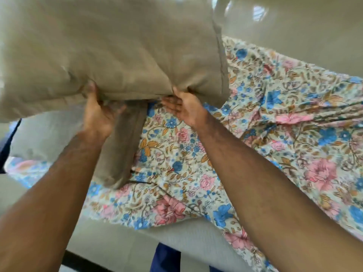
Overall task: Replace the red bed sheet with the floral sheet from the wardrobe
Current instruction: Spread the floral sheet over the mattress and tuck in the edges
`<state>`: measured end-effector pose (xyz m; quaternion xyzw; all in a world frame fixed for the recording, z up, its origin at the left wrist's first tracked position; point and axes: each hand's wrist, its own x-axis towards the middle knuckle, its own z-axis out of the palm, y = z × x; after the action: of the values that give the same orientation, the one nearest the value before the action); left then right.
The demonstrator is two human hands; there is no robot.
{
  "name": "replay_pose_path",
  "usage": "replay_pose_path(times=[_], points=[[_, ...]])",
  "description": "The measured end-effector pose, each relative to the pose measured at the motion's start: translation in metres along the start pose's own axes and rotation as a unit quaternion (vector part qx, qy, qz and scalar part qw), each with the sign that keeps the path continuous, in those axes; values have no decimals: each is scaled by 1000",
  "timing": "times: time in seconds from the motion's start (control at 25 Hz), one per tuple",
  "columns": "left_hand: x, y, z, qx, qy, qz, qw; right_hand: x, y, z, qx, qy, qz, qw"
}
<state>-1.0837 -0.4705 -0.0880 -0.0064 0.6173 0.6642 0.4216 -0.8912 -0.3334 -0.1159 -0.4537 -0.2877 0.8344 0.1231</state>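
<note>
Both the left hand (98,112) and the right hand (182,107) gripped the soft beige fabric pillow (117,55) by its lower edge, fingers curled in; the floral cotton sheet (255,134) lay rumpled over the mattress, light, limp, best taken at its hems

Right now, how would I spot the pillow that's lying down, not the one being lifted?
Find the bed with the floral sheet spread over it. Near its left end both hands hold up a big beige pillow. Just below, between the left hand and right hand, a second pillow rests on the sheet: plain beige, darker in shadow, not lifted.
</note>
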Motion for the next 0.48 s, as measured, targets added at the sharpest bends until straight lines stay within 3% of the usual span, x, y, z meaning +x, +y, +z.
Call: replay_pose_path(times=[0.08,0.2,0.28,0.36,0.48], points=[[-13,-42,-32,184,-22,-61,981,0,34,-12,-126,42,22,991],[-64,-119,-62,398,-183,-131,889,-43,90,-51,-209,61,76,973],[-111,-168,-78,473,-262,-156,827,-89,132,-82,-249,85,106,959],[-157,-211,-95,525,-289,-190,778,-138,176,-110,-304,91,142,938],[-213,-253,-111,539,-253,-281,752,-204,244,-143,-451,-7,238,860]])
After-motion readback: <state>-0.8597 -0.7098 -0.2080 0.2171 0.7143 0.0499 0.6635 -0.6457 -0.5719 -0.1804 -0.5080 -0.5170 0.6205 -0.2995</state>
